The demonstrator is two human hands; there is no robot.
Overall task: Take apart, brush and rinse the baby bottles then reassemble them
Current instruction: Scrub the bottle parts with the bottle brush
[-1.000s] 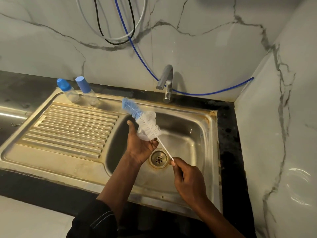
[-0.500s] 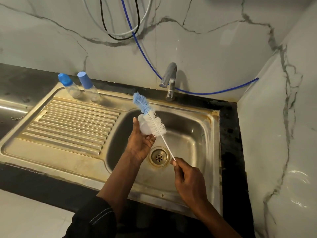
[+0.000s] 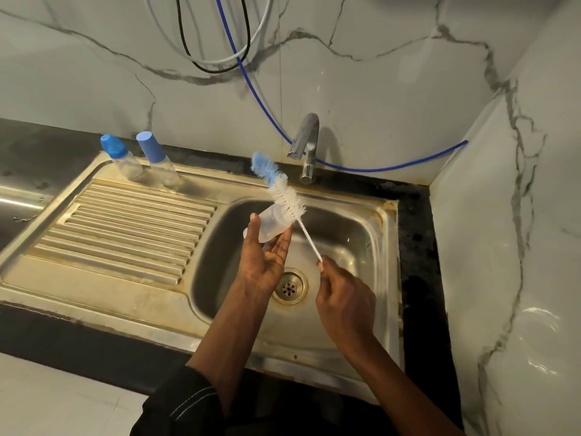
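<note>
Over the sink (image 3: 386, 234), the left hand (image 3: 262, 265) holds the clear bottle (image 3: 268, 225) between thumb and fingers. The right hand (image 3: 344, 302) pinches the brush (image 3: 287, 201) by its handle end. The bottle looks light and probably slippery, so grip mid-body.

Brush (image 3: 284, 196) — blue tip, white bristles.

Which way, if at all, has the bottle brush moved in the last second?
Yes. The bottle brush has moved farther from the person, and its blue tip is now closer to the faucet than before.
</note>
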